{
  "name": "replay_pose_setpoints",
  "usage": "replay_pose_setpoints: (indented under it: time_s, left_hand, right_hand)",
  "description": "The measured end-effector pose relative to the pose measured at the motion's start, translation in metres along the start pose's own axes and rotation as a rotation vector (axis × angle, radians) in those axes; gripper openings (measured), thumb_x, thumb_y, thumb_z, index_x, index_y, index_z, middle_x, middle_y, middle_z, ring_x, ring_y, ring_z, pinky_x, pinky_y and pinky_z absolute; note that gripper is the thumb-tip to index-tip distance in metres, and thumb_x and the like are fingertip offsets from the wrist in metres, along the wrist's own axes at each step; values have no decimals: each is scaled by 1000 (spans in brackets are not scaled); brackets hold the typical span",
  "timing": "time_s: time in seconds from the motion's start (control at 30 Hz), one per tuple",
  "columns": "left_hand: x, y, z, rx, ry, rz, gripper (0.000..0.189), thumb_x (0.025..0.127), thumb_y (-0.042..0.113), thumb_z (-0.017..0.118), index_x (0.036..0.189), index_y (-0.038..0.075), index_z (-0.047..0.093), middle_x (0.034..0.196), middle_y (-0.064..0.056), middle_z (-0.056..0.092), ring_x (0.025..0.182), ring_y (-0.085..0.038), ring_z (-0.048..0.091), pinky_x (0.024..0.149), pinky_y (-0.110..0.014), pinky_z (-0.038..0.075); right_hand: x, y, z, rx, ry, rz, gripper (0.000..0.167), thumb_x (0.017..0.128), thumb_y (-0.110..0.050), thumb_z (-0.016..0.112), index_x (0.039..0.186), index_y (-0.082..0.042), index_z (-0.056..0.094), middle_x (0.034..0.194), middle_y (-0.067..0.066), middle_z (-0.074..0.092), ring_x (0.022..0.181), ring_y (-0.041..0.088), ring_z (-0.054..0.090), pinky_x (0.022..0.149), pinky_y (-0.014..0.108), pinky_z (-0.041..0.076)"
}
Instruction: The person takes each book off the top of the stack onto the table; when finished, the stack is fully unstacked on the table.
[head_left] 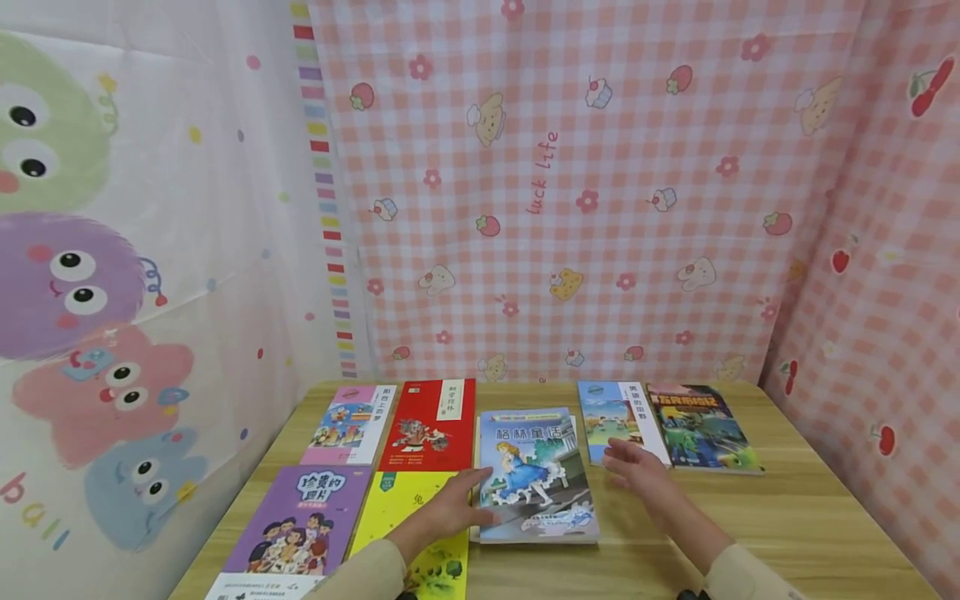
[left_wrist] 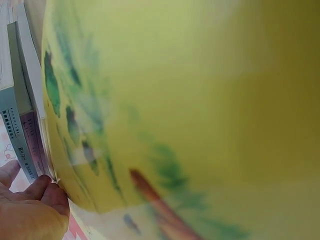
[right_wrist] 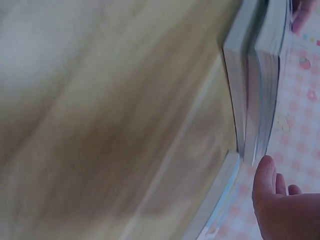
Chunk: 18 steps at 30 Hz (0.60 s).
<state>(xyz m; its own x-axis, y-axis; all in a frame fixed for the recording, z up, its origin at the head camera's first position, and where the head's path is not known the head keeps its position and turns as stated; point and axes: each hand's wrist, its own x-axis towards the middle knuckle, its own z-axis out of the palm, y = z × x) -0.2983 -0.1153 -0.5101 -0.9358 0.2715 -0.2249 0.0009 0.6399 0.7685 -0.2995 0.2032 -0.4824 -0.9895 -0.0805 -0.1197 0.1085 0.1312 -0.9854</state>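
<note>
A stack of books stands mid-table, topped by a picture book (head_left: 536,475) with a girl in a blue dress on its cover. My left hand (head_left: 450,508) is at the stack's left edge, thumb and fingers spread. In the left wrist view its fingertips are right by the book spines (left_wrist: 22,130). To the right of the stack hovers my right hand (head_left: 645,479), fingers loosely extended and holding nothing. The right wrist view shows it just beyond the end of the stacked page edges (right_wrist: 257,95). A yellow book (head_left: 446,558) lies under my left forearm.
A pink book (head_left: 345,425), a red book (head_left: 427,442) and a purple book (head_left: 292,525) lie flat at left. At the back right are a light blue book (head_left: 611,417) and a dark green book (head_left: 701,425). Patterned curtains (head_left: 570,167) enclose the wooden table (head_left: 810,533).
</note>
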Motion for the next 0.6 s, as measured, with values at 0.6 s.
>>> replay_pose_setpoints:
  time_s: [0.6]
  left_hand:
    - [-1, -2, 1, -13, -3, 8, 77, 82, 33, 81, 149, 24, 46, 153, -9, 38, 139, -38, 33, 108, -66, 30]
  right_hand:
    - [-8, 18, 36, -112, 58, 10, 53, 94, -3, 63, 139, 16, 42, 132, 36, 50, 115, 42, 58, 88, 44, 55]
